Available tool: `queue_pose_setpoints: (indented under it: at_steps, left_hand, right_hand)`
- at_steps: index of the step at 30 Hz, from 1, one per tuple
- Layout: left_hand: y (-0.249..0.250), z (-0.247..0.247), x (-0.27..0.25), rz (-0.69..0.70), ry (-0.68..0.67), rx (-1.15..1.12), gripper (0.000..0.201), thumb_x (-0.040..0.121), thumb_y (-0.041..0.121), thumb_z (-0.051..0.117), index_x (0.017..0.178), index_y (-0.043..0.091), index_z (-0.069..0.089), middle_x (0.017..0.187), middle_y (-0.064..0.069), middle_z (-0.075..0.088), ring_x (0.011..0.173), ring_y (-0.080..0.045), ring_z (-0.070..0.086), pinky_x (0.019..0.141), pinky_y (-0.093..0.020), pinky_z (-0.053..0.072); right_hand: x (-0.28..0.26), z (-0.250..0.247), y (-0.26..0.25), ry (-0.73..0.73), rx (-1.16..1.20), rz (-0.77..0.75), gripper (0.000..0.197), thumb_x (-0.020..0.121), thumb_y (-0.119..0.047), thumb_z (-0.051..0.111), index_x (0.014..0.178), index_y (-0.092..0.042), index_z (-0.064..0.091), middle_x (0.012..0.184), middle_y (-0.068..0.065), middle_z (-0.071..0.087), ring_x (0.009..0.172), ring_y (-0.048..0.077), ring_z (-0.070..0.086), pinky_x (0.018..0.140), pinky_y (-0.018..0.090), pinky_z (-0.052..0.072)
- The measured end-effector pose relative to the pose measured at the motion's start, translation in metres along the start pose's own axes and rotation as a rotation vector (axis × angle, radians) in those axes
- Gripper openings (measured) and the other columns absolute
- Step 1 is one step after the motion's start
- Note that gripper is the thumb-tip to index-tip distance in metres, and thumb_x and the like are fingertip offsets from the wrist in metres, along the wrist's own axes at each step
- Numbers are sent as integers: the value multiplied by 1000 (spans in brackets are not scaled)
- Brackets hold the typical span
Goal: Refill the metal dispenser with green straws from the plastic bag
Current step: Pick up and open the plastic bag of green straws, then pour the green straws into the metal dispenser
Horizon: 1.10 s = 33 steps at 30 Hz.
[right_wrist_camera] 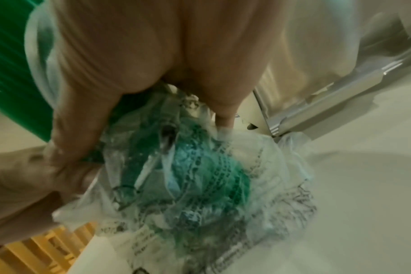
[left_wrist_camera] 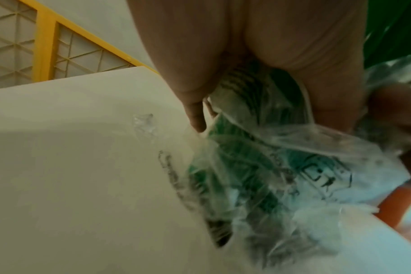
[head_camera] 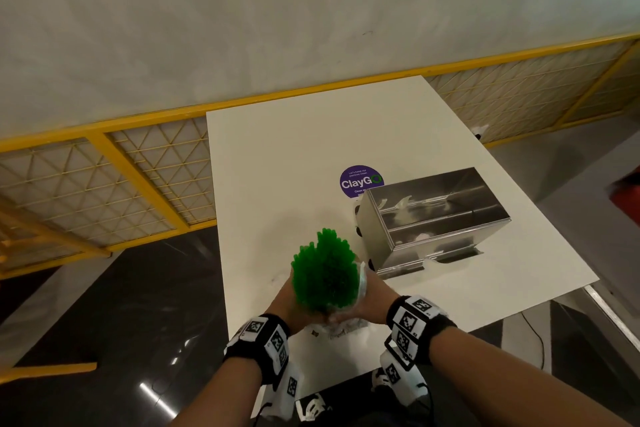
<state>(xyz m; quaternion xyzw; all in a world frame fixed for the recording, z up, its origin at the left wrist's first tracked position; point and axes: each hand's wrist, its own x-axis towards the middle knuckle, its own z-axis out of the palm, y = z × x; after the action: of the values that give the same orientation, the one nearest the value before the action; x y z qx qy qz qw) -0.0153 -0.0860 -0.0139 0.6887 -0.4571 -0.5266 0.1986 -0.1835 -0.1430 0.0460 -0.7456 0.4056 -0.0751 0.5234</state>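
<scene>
Straws (head_camera: pixel 323 274) stand in a green bundle near the table's (head_camera: pixel 294 149) near edge, tops fanned out of the clear bag (right_wrist_camera: pixel 200 176) bunched around their base. Left hand (head_camera: pixel 287 302) and right hand (head_camera: pixel 367 302) both clasp bag and bundle. Dispenser (head_camera: pixel 433 218) sits just beside, toward the right edge.

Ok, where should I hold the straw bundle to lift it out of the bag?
Probably around the bare middle of the green straws, from both sides. They stand upright and fan out above the plastic bag, bunched at their base.
</scene>
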Motion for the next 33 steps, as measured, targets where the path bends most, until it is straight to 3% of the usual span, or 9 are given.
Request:
queue_pose_setpoints:
  at_steps: [2, 5, 7, 9, 12, 16, 21, 27, 33]
  left_hand:
    - [-1, 5, -10, -57, -10, 76, 86, 54, 58, 82, 124, 16, 53, 112, 6, 52, 107, -14, 47, 94, -20, 40]
    - [-22, 14, -1, -109, 59, 125, 121, 30, 91, 62, 130, 24, 51, 126, 2, 52, 118, -20, 47, 99, -29, 44]
    - [-6, 11, -9, -53, 66, 63, 80, 58, 58, 81, 121, 18, 55, 113, 6, 52, 108, -12, 48, 79, -6, 42]
    - [0, 9, -8, 5, 43, 35, 52, 71, 25, 82, 117, 13, 60, 103, 4, 54, 101, -13, 50, 75, -8, 40]
    - [7, 7, -11, 95, 95, -29, 57, 64, 16, 87, 115, 13, 61, 101, 5, 57, 100, -12, 52, 84, -17, 46]
    - [13, 2, -12, 134, 103, -57, 72, 55, 14, 90, 117, 11, 55, 100, 15, 55, 88, 2, 52, 75, -3, 45]
    - [46, -15, -18, 214, 161, -207, 67, 57, -15, 80, 117, -1, 54, 100, 4, 61, 83, 3, 60, 64, -6, 48]
    - [99, -59, -8, 221, 237, -11, 93, 31, 52, 86, 114, 24, 56, 110, -11, 57, 93, -24, 65, 67, -30, 59]
    - [145, -69, -16, 233, 363, -125, 82, 34, 33, 79, 112, 17, 60, 100, -12, 66, 85, -30, 68, 56, -38, 59]
  right_hand:
    - [-1, 0, -7, 13, 5, -28, 89, 58, -9, 89, 125, -25, 32, 107, -26, 40, 103, -12, 43, 87, -8, 30]
    - [-2, -4, -19, 22, 41, -31, 81, 59, 1, 86, 118, -22, 35, 101, -28, 37, 93, -18, 42, 77, -11, 29]
    - [-1, -6, -20, 13, 98, -8, 75, 62, 3, 84, 116, -20, 38, 99, -23, 41, 93, -9, 45, 74, -9, 34]
    - [0, -8, -20, -11, 118, 17, 71, 65, 1, 83, 123, -6, 43, 105, -12, 50, 101, 4, 49, 74, -5, 39]
    - [1, -4, -14, 8, 134, 54, 68, 65, -8, 85, 122, -7, 47, 112, 0, 56, 107, 13, 53, 81, 2, 44]
    - [5, 5, -2, 40, 163, 129, 70, 57, -44, 86, 116, -15, 59, 110, -3, 65, 103, 12, 61, 95, 40, 52]
    - [9, -11, -19, 113, 273, 69, 54, 67, -10, 83, 114, -20, 57, 107, -11, 63, 99, -8, 61, 82, 14, 53]
    - [16, -38, -54, 247, 372, -61, 43, 72, -13, 79, 102, -32, 54, 101, -16, 61, 95, 0, 60, 81, 14, 51]
    - [17, -64, -73, 265, 524, -123, 21, 79, -14, 75, 85, -24, 57, 75, -16, 65, 63, -18, 58, 61, 4, 47]
